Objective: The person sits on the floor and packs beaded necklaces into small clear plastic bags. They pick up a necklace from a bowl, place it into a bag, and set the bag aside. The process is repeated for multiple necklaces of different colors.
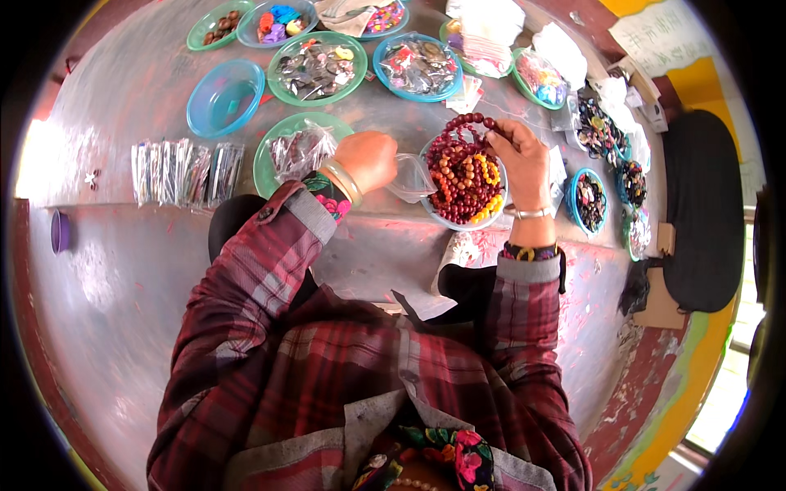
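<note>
My left hand (367, 159) pinches a small clear plastic bag (409, 177) at the left rim of a blue bowl (432, 206) heaped with dark red and yellow bead bracelets. My right hand (517, 157) lifts one dark red bead bracelet (468, 124) above that bowl, fingers closed on the loop near its right end. Both arms wear plaid sleeves, with a bangle on the left wrist and a thin metal bracelet on the right. The bag looks open at its mouth.
A green plate (268, 164) with bagged beads lies left of my left hand. An empty blue bowl (223, 96), several green and blue bowls of trinkets (318, 67) and a row of small packets (187, 170) cover the grey table. More bowls (589, 200) sit at right.
</note>
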